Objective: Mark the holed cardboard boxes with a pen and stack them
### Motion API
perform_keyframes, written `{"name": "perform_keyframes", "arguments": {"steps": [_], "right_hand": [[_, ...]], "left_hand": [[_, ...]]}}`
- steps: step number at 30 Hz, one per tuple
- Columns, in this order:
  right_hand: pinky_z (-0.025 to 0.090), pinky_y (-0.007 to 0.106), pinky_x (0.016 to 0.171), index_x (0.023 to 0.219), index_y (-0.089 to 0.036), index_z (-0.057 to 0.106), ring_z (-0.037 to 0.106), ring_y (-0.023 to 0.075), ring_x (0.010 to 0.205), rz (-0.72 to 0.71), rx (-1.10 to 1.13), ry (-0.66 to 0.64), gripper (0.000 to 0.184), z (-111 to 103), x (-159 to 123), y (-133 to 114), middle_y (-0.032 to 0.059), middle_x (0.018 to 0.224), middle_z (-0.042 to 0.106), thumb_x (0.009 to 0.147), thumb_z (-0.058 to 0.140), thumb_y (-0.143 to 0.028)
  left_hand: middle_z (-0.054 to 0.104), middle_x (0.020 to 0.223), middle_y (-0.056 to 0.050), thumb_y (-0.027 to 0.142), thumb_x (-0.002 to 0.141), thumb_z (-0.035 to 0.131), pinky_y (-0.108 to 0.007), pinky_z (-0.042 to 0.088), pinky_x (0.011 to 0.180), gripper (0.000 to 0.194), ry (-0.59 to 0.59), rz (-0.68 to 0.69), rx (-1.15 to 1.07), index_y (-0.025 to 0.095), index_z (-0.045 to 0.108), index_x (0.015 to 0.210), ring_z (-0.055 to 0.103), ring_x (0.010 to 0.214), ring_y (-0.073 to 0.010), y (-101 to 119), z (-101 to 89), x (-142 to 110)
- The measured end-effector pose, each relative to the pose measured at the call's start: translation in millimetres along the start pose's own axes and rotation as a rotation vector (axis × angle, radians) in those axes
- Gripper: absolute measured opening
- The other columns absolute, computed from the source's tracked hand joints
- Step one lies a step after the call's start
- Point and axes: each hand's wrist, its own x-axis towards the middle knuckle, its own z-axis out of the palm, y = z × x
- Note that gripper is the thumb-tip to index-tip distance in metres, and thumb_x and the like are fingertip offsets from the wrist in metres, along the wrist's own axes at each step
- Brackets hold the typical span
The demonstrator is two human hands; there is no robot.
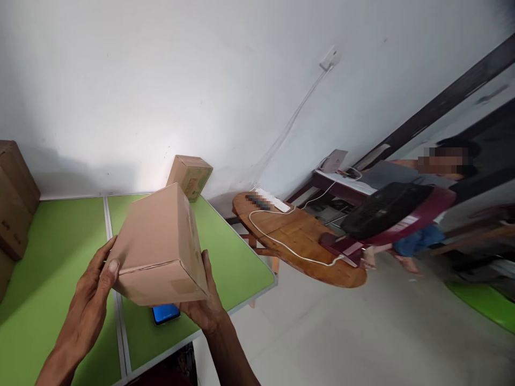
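Observation:
Between my two hands a brown cardboard box (pixel 151 233) is held tilted above the green table (pixel 66 252). My left hand (pixel 90 289) grips its left lower edge, the thumb lying on the near top edge. My right hand (pixel 207 305) supports the box from below and along its right side, so part of the palm is hidden. Under the box, a phone (pixel 166 315) with a lit blue screen lies on the table, partly covered from view. A second cardboard box (pixel 191 174) with green print stands at the table's back edge by the wall.
Larger cardboard boxes (pixel 14 198) are stacked at the far left. Right of the green table stands an oval wooden table (pixel 298 230) with a white cable (pixel 277 244) across it. Further right a person (pixel 406 174) sits by a dark red chair (pixel 438 206). A socket (pixel 328 56) is on the wall.

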Motion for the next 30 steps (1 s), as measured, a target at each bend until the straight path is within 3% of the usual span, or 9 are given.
{"name": "perform_keyframes", "arguments": {"steps": [3,7,12,15,18,21,25,28,30], "right_hand": [[0.068,0.052,0.106,0.117,-0.032,0.089,0.077,0.0366,0.131,-0.025,0.041,0.043,0.077,-4.3,-0.3,0.9,0.0055,0.113,0.09,0.068,0.092,-0.091],[0.067,0.051,0.109,0.114,-0.032,0.089,0.078,0.0358,0.131,-0.101,0.03,0.107,0.074,-13.6,0.6,3.8,0.0046,0.11,0.09,0.068,0.094,-0.089],[0.063,0.054,0.116,0.11,-0.028,0.087,0.077,0.0377,0.133,-0.165,-0.018,0.193,0.071,-24.8,4.6,7.3,0.0072,0.112,0.089,0.07,0.095,-0.086],[0.059,0.056,0.119,0.106,-0.025,0.087,0.075,0.0401,0.134,-0.194,-0.1,0.178,0.065,-30.6,6.3,9.4,0.01,0.114,0.089,0.072,0.095,-0.08],[0.054,0.053,0.123,0.12,-0.026,0.086,0.074,0.0375,0.135,-0.241,-0.232,0.068,0.057,-32.0,5.2,9.7,0.0084,0.127,0.087,0.077,0.098,-0.061],[0.052,0.049,0.124,0.136,-0.031,0.081,0.072,0.0336,0.138,-0.326,-0.353,-0.017,0.059,-28.7,2.8,6.2,0.0055,0.141,0.082,0.083,0.097,-0.047],[0.05,0.049,0.126,0.145,-0.032,0.077,0.069,0.0341,0.144,-0.385,-0.469,-0.09,0.061,-21.3,-0.1,0.5,0.0065,0.148,0.079,0.089,0.092,-0.049],[0.047,0.049,0.13,0.156,-0.033,0.069,0.063,0.0343,0.154,-0.405,-0.529,-0.068,0.071,-14.2,-4.1,0.6,0.0078,0.159,0.072,0.092,0.09,-0.055],[0.042,0.049,0.134,0.168,-0.034,0.056,0.051,0.0337,0.164,-0.422,-0.559,-0.052,0.088,-8.1,-8.2,2.0,0.0089,0.171,0.061,0.092,0.09,-0.06]], "left_hand": [[0.046,0.183,-0.007,0.083,0.101,0.056,-0.071,0.023,0.14,0.082,-0.015,-0.065,-0.031,0.038,0.058,0.169,0.032,0.173,-0.0442,-1.6,1.7,-4.2],[0.046,0.184,-0.003,0.084,0.099,0.059,-0.07,0.026,0.14,0.082,-0.099,-0.065,-0.019,0.042,0.057,0.169,0.033,0.173,-0.0442,-11.5,-4.8,3.4],[0.047,0.183,-0.006,0.082,0.097,0.064,-0.069,0.044,0.132,0.088,-0.185,-0.066,0.042,0.042,0.051,0.174,0.046,0.166,-0.0459,-15.9,-9.7,3.5],[0.036,0.189,-0.007,0.081,0.096,0.067,-0.071,0.044,0.13,0.095,-0.172,-0.068,0.071,0.042,0.04,0.179,0.036,0.172,-0.0468,-16.1,-1.3,-4.4],[0.026,0.191,-0.017,0.087,0.083,0.075,-0.078,0.033,0.134,0.13,-0.109,-0.054,0.203,0.029,0.022,0.185,0.022,0.176,-0.0512,-27.4,8.7,-4.2],[0.025,0.187,-0.028,0.088,0.064,0.088,-0.081,0.026,0.136,0.161,-0.105,0.028,0.298,0.017,0.008,0.185,0.02,0.174,-0.0559,-49.6,14.0,3.0],[0.019,0.186,-0.026,0.081,0.059,0.096,-0.079,0.037,0.131,0.169,-0.077,0.185,0.228,0.029,-0.006,0.183,0.027,0.172,-0.0547,-71.8,16.3,6.6],[0.024,0.182,-0.025,0.077,0.054,0.1,-0.078,0.039,0.13,0.169,-0.039,0.2,0.193,0.032,-0.002,0.181,0.033,0.169,-0.0538,-74.2,17.7,6.0],[0.028,0.179,-0.026,0.077,0.051,0.101,-0.078,0.038,0.131,0.167,-0.002,0.214,0.165,0.031,0.003,0.178,0.034,0.168,-0.0537,-74.5,19.3,7.0]]}}
